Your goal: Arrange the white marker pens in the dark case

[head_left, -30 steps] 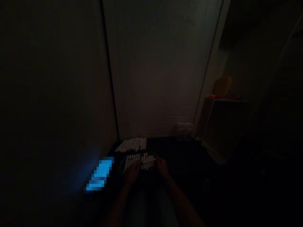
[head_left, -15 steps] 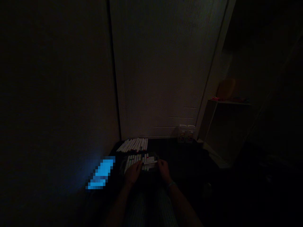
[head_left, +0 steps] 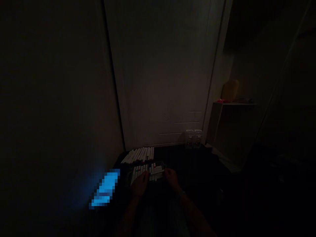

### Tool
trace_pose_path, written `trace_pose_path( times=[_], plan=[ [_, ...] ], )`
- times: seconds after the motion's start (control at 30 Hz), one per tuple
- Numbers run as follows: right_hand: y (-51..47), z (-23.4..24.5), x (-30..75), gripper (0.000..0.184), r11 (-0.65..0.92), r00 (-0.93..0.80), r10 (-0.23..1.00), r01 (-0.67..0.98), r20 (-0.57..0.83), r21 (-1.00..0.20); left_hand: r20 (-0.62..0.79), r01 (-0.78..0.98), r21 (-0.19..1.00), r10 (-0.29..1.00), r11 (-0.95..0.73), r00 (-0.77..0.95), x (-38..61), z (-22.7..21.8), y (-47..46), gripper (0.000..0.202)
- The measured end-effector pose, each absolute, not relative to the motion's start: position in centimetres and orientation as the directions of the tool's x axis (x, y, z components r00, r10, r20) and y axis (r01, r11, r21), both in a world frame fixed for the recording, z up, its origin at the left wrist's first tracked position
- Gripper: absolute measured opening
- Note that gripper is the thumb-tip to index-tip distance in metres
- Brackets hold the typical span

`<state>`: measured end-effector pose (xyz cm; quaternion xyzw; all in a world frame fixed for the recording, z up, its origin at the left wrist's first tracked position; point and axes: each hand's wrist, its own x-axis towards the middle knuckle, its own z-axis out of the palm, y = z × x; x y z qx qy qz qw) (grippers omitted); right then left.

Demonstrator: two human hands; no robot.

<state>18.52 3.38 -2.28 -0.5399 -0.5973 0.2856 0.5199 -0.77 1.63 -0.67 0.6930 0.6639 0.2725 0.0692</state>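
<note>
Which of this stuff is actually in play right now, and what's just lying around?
In play:
- left hand and right hand, both on the near row of markers; the grip is too dark to tell

Lying about:
- far row of markers
- blue screen
- small jars by the door
- shelf with a yellow thing on top

White markers [head_left: 144,170], side by side, in dark case [head_left: 128,176]

Very dim; blue glow [head_left: 105,189] lower left; grainy

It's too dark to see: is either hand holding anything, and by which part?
The right hand seems to pinch a white marker by its right end; left hand just rests on the marker row.
</note>
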Motion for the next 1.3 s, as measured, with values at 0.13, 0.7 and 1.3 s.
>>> trace_pose_path(
  times=[0.13, 0.7, 1.3],
  plan=[
    [3.3, -2.4, 18.3, 0.036, 0.248, 0.134, 0.935, 0.411, 0.328, -0.877, 0.286, 0.871, 0.484, 0.956, -0.087, -0.064, -0.8, -1.0, 1.8, 0.043],
    [2.3, -1.0, 18.5, 0.043, 0.147, 0.11, 0.96, 0.586, 0.258, -0.797, 0.307, 0.868, 0.484, 0.95, -0.112, -0.049, -0.1, 0.1, 1.0, 0.04],
    [2.1, -0.5, 18.6, 0.046, 0.133, 0.079, 0.97, 0.622, 0.232, -0.772, 0.306, 0.885, 0.453, 0.951, -0.112, -0.037, 0.0, 0.5, 0.7, 0.037]
  ],
)
